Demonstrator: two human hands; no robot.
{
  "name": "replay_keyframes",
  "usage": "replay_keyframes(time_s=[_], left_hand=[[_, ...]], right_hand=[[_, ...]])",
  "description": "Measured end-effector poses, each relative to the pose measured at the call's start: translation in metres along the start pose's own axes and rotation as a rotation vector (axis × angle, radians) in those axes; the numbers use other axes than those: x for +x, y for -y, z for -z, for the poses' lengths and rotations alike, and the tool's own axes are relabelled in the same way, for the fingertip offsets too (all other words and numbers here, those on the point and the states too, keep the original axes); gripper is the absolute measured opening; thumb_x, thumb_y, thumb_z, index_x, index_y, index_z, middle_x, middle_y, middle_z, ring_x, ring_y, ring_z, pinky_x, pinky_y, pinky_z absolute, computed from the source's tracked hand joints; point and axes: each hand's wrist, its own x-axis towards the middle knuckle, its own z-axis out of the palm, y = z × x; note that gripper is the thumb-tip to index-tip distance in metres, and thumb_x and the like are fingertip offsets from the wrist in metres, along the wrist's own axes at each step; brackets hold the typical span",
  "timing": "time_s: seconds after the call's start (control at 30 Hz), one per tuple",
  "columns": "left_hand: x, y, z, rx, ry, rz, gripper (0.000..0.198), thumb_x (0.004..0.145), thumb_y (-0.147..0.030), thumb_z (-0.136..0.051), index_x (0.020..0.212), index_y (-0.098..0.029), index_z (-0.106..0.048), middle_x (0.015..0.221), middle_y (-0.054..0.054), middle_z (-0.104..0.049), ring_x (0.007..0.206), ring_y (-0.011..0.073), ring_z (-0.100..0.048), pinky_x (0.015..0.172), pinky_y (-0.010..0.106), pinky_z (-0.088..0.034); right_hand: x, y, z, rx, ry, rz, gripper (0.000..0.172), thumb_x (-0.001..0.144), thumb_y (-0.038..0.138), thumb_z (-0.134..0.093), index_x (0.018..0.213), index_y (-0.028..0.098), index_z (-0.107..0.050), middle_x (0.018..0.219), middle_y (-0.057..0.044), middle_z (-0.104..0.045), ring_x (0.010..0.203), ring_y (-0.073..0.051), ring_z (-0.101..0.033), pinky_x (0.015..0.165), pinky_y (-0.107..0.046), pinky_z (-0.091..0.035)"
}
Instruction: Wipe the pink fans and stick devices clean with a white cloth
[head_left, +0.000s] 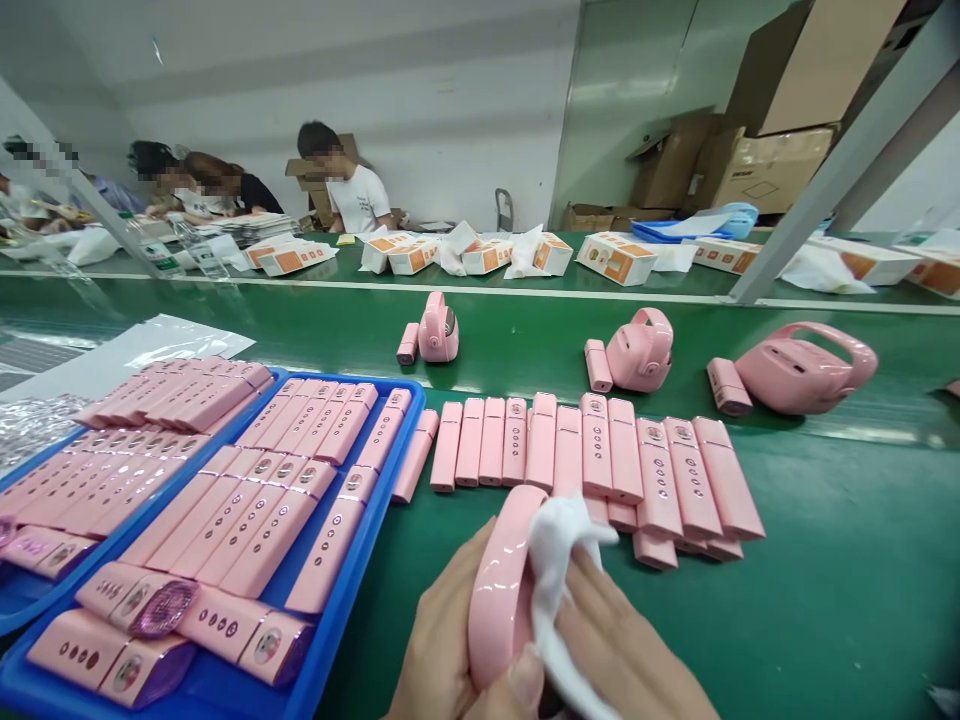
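My left hand is wrapped round a pink portable speaker, with its thick glossy carrying handle facing up. My right hand holds a white cloth pressed against the speaker's right side. The cloth and my hands hide most of the speaker's body. Just beyond my hands lies a row of pink microphones, some stacked on others at the right end. Left of my hands, a blue tray holds more pink microphones, several with small round buttons and two with purple ends towards me.
On the green belt ahead stand three pink speakers, each beside a small microphone. A second tray of microphones sits at far left. White-and-orange boxes line the far bench. Across it sits a person. A metal post slants at right.
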Motion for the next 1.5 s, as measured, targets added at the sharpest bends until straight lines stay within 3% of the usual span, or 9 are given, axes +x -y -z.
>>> replay_keyframes(time_s=[0.1, 0.53, 0.67, 0.83, 1.03, 1.13, 1.27, 1.4, 1.5], left_hand=[[0.000, -0.001, -0.001, 0.053, 0.012, -0.062, 0.046, 0.074, -0.039, -0.061, 0.114, -0.019, -0.063, 0.121, 0.011, -0.059, 0.116, 0.0375, -0.049, 0.094, 0.042, -0.044], [0.004, -0.002, 0.001, 0.077, -0.019, -0.070, 0.047, 0.074, -0.037, -0.059, 0.118, -0.019, -0.060, 0.121, 0.010, -0.060, 0.114, 0.0349, -0.051, 0.093, 0.038, -0.044], [0.003, -0.002, 0.001, 0.132, -0.026, -0.095, 0.044, 0.076, -0.036, -0.056, 0.116, -0.019, -0.062, 0.122, 0.010, -0.059, 0.116, 0.0342, -0.050, 0.094, 0.037, -0.044], [0.003, -0.002, 0.000, 0.118, -0.024, -0.076, 0.046, 0.076, -0.036, -0.057, 0.118, -0.018, -0.060, 0.119, 0.010, -0.061, 0.111, 0.0340, -0.053, 0.089, 0.037, -0.047], [0.008, -0.005, 0.001, 0.149, 0.083, -0.124, 0.040, 0.078, -0.031, -0.055, 0.115, -0.020, -0.063, 0.116, 0.008, -0.063, 0.107, 0.0312, -0.056, 0.084, 0.033, -0.048], [0.008, -0.004, 0.002, 0.121, 0.085, -0.083, 0.041, 0.077, -0.033, -0.056, 0.115, -0.019, -0.063, 0.116, 0.007, -0.063, 0.107, 0.0318, -0.056, 0.085, 0.034, -0.048], [0.006, -0.003, 0.002, 0.076, 0.057, -0.043, 0.042, 0.078, -0.033, -0.055, 0.116, -0.018, -0.061, 0.121, 0.009, -0.060, 0.112, 0.0334, -0.053, 0.089, 0.036, -0.047], [0.005, -0.004, 0.002, -0.010, 0.027, -0.033, 0.046, 0.075, -0.032, -0.059, 0.119, -0.017, -0.060, 0.123, 0.009, -0.059, 0.116, 0.0352, -0.050, 0.095, 0.039, -0.043], [0.004, -0.004, 0.004, -0.042, -0.001, -0.034, 0.046, 0.075, -0.033, -0.060, 0.119, -0.018, -0.059, 0.124, 0.009, -0.059, 0.120, 0.0354, -0.045, 0.100, 0.040, -0.039]], right_hand=[[0.000, -0.004, 0.004, -0.009, -0.021, -0.079, 0.048, 0.092, 0.026, -0.043, 0.139, 0.019, -0.034, 0.141, -0.006, -0.038, 0.125, -0.027, -0.039, 0.101, -0.033, -0.039], [0.003, -0.004, 0.006, -0.091, 0.045, 0.167, 0.053, 0.093, 0.022, -0.042, 0.142, 0.016, -0.023, 0.137, -0.006, -0.041, 0.127, -0.025, -0.036, 0.104, -0.039, -0.036], [0.001, -0.007, 0.004, -0.097, 0.028, 0.036, 0.052, 0.092, 0.017, -0.040, 0.142, 0.012, -0.024, 0.145, -0.012, -0.027, 0.129, -0.027, -0.036, 0.100, -0.035, -0.043], [-0.001, -0.005, 0.005, -0.075, 0.071, 0.175, 0.050, 0.093, 0.023, -0.039, 0.141, 0.012, -0.027, 0.139, -0.011, -0.039, 0.129, -0.028, -0.034, 0.103, -0.042, -0.037], [-0.002, -0.005, 0.009, -0.071, 0.093, 0.043, 0.051, 0.091, 0.017, -0.043, 0.140, 0.012, -0.029, 0.139, -0.012, -0.040, 0.128, -0.028, -0.036, 0.100, -0.039, -0.042], [-0.006, -0.008, 0.008, -0.090, 0.082, 0.146, 0.050, 0.094, 0.024, -0.039, 0.142, 0.015, -0.026, 0.140, -0.008, -0.038, 0.128, -0.026, -0.037, 0.102, -0.039, -0.038], [-0.009, -0.010, 0.006, -0.057, 0.073, -0.018, 0.056, 0.089, 0.015, -0.046, 0.141, 0.016, -0.027, 0.142, -0.010, -0.035, 0.127, -0.026, -0.038, 0.099, -0.034, -0.044], [-0.007, -0.002, 0.005, -0.072, 0.031, 0.135, 0.046, 0.093, 0.030, -0.041, 0.138, 0.023, -0.034, 0.139, -0.002, -0.039, 0.126, -0.025, -0.040, 0.105, -0.038, -0.034], [-0.007, 0.004, 0.003, 0.053, 0.011, -0.042, 0.046, 0.091, 0.029, -0.047, 0.136, 0.034, -0.037, 0.144, 0.002, -0.031, 0.127, -0.025, -0.037, 0.106, -0.039, -0.033]])
